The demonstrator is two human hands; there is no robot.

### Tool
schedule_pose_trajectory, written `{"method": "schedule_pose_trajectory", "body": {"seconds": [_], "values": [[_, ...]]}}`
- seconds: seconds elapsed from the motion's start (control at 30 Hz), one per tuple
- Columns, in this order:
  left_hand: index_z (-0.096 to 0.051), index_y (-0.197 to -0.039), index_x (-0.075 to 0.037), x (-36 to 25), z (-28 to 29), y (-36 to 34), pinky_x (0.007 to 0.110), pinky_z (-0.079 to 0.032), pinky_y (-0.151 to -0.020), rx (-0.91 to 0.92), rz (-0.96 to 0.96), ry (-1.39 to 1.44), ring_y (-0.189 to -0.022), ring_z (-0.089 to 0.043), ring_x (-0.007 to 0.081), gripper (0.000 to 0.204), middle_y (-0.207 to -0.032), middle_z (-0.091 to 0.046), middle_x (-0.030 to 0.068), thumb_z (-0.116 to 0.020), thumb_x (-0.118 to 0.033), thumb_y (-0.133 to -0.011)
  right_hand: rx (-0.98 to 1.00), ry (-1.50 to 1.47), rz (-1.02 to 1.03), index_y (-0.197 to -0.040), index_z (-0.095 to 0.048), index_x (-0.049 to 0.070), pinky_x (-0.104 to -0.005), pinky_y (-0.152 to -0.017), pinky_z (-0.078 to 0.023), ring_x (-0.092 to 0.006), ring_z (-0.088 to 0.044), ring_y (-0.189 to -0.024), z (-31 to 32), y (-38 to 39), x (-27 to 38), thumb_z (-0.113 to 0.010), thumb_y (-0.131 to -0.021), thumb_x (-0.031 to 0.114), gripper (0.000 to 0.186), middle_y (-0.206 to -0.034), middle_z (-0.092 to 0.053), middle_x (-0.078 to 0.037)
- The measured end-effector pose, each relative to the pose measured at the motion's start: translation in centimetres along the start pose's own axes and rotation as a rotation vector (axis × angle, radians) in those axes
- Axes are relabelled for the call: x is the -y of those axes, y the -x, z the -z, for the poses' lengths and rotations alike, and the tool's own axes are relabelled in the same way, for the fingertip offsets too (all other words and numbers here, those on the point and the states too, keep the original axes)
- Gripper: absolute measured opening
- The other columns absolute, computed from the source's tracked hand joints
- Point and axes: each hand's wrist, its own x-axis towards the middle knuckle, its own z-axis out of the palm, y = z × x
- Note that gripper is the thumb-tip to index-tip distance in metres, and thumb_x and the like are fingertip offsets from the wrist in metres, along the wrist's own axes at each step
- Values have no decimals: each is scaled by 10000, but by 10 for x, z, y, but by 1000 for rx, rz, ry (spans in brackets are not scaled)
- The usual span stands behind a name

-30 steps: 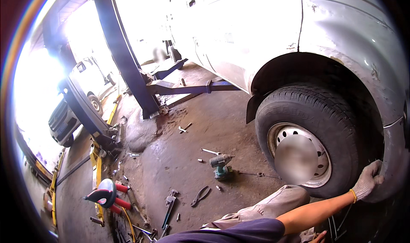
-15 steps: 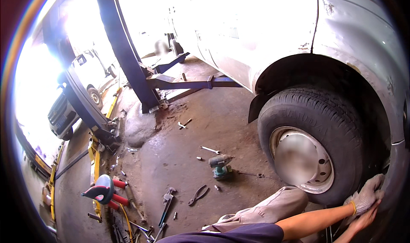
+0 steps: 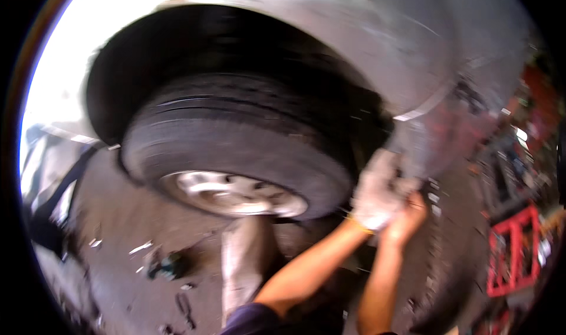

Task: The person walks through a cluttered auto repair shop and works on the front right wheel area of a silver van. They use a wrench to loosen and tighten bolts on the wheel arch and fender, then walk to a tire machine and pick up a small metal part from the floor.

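Motion smears the picture. My left hand (image 3: 377, 193), in a pale glove with a yellow band at the wrist, reaches up to the lower edge of the pale vehicle's body panel (image 3: 407, 70), right of the wheel. Its fingers are too blurred to read. My bare right hand (image 3: 408, 218) is close against it, just below and to the right, its fingers curled; what they hold is hidden. Left of both hands, the black tyre (image 3: 247, 140) with its pale steel rim (image 3: 236, 193) sits under the dark wheel arch (image 3: 236, 46).
My bent knee (image 3: 247, 252) is below the rim. On the floor at the left lie a green and black power tool (image 3: 168, 265), pliers (image 3: 184, 309) and a wrench (image 3: 141, 247). A red slatted frame (image 3: 514, 249) stands at the right, with blurred clutter around it.
My view has swung to the right, so the wheel and both hands now appear further left. My hands stay together by the panel's edge. The red frame has come into view.
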Motion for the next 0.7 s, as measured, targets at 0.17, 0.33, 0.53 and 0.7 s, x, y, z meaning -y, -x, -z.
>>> {"method": "schedule_pose_trajectory", "body": {"seconds": [0.17, 0.33, 0.53, 0.7], "values": [[-612, -998, -8, 2, -6, -18, 321, -475, -739, 61, 45, 63, -808, -577, 246, 317, -891, -562, 111, -739, -180, -764, 23, 21, 84, -839, -641, -56, -245, -694, -462, -83, -554, -734, -6, -19, 9, -482, -973, 31, 225, -800, -638, -19], [-617, -1156, -9, 3, 18, -1, 339, -475, -861, 49, 51, 191, -989, -604, 296, 426, -1077, -604, 153, -717, -181, -779, 68, 70, 67, -814, -612, -40, -255, -683, -469, -97, -545, -732, -6, -9, 13, -487, -1001, 120, 276, -807, -612, -25], [-638, -1160, -3, 24, 40, 0, 328, -473, -883, 99, 139, 502, -989, -617, 287, 288, -1068, -618, 154, -558, 18, -885, 130, 201, 13, -851, -601, -20, -279, -706, -472, -111, -536, -764, -18, -2, 26, -522, -1007, 351, 411, -821, -598, -34], [-650, -1157, -26, 36, 35, -13, 336, -484, -855, 101, 19, 456, -954, -615, 293, 298, -1047, -623, 153, -601, -22, -863, 145, 223, -27, -970, -591, -37, -328, -788, -508, -148, -582, -867, -26, -1, 28, -530, -984, 419, 461, -948, -616, -54]]}}
